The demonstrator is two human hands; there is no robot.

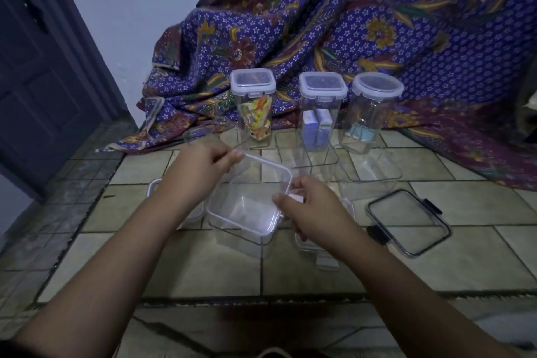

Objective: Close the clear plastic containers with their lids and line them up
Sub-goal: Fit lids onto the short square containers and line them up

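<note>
At frame centre, the left hand point(207, 161) pinches the clear lid's point(252, 192) upper corner; the right hand point(308, 206) grips its right edge, long axis running lower-left to upper-right.

Draped cloth point(377, 23): purple-blue, small white flowers, gold and maroon floral motifs. Floor tiles point(203, 264): beige, dark grout. Door point(37, 73): dark grey-blue; wall point(130, 0) pale. Three tall jars clear, whitish lids: left jar point(255, 113) holds yellow-orange bits, middle jar point(318, 122) blue-white boxes, right jar point(367, 119) light-blue item. Loose lid point(408, 222): clear, black rim and clips.
</note>
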